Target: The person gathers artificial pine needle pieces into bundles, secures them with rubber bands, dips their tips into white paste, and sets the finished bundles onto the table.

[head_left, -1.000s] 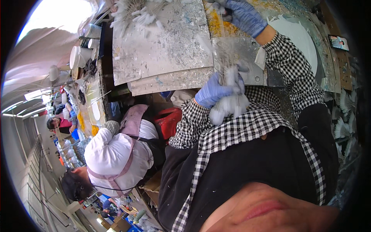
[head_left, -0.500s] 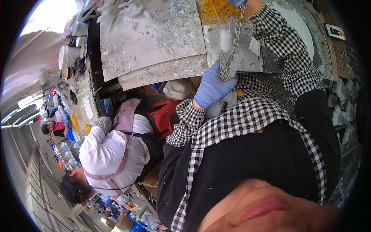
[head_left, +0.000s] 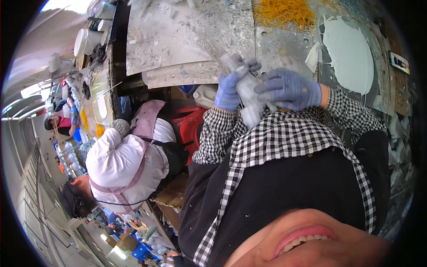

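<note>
Evidently, my left hand was closed around a bundle of pale, translucent strands, held upright against my checked apron, just off the near edge of the tabletop. My right hand lay curled over the bundle's right side, fingers folded together on it, both hands in blue gloves. A thin stick or strand crossed the bundle's top; I could not tell which hand pinched it.

Findings on method: the left grip sat mid-bundle, which I judged sound, since it kept the strands parallel. I judged that the right grip should stay close to the left, so the loose upper ends could not splay. Pressure should be firm, not crushing; the material looked brittle.

Surroundings: a heap of yellow rubber bands lay at the tabletop's far side, a white round plate to the right. Another worker in a white cap bent over at my left, well apart.
</note>
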The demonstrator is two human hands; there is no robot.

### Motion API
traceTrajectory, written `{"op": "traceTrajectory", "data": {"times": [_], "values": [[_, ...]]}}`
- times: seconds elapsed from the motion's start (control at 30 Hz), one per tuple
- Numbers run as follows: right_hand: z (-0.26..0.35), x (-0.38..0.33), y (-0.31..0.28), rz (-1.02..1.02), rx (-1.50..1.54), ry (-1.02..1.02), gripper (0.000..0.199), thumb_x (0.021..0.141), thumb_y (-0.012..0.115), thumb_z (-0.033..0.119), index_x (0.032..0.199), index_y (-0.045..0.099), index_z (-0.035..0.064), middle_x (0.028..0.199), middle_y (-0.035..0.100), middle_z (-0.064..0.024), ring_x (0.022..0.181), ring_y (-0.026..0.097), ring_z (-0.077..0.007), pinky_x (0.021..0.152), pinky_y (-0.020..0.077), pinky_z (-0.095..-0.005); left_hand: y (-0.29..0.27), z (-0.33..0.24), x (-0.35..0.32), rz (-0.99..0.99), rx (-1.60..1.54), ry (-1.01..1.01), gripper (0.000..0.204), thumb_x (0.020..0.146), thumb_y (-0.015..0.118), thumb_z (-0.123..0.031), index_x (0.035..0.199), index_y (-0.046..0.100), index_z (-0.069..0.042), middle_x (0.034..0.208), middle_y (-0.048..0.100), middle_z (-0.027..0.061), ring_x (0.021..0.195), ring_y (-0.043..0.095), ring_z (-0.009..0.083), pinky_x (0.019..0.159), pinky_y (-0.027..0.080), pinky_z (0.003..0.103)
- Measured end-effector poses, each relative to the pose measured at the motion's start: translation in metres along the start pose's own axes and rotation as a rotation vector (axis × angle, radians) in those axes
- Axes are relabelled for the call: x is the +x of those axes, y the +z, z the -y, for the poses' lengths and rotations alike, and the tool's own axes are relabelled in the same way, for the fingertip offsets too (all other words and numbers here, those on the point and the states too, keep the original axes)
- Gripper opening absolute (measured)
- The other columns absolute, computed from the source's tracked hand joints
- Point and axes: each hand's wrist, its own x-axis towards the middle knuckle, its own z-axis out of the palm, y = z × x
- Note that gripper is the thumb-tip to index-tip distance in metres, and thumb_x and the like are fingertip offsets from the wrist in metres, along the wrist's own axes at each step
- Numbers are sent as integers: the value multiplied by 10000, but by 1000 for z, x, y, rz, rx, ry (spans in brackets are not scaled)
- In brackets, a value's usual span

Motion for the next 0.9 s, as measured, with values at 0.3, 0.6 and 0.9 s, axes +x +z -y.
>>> {"op": "traceTrajectory", "data": {"times": [0.3, 0.6, 0.9], "values": [[12, 65, -59, -324, -235, 506, 333, 878, 678, 294, 1182, 668, 157, 946, 660, -41, 803, 637, -210, 746, 532, -317, 41, 43, 6, -43, 668, 361, 512, 834, 684, -25, 1290, 462, 49, 1084, 654, 150, 962, 647, 233, 866, 529, 331], [-9, 90, -131, -874, 271, 189, 224, 983, 608, 243, 1029, 663, 31, 904, 683, -37, 763, 616, -116, 702, 518, -260, 40, 54, -4, -22, 730, 46, 322, 823, 713, -70, 1099, 576, 24, 940, 675, 95, 858, 657, 164, 783, 542, 293], [-13, 5, -27, -117, -264, -117, 239, 842, 686, 134, 1079, 683, 165, 903, 630, -20, 875, 603, -184, 769, 501, -346, 21, -7, 6, 133, -123, -77, 473, 832, 739, -136, 1233, 511, -30, 1128, 643, 153, 965, 652, 234, 850, 575, 378]]}}
